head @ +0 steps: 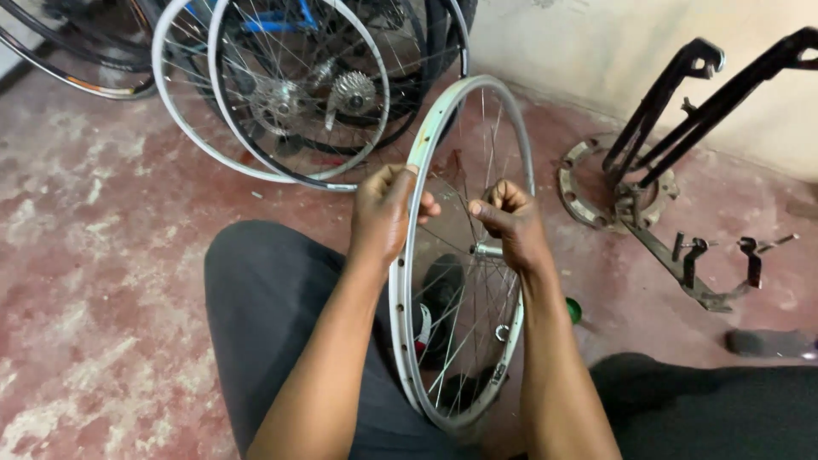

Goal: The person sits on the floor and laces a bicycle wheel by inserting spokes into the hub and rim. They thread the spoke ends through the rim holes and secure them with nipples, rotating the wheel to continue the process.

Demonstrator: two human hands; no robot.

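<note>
We clamped our left hand (383, 213) on the wheel rim (407, 290); right hand (509, 223) pinched a spoke (477, 183), spare wheels (281, 94) at 11 o'clock.

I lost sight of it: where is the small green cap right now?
In the head view, the green cap lies on the red floor, just right of the right hand's forearm and of the silver wheel rim, below the black metal stand.

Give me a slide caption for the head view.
Left hand and right hand work on a silver spoked bicycle wheel held upright between the knees.
</note>
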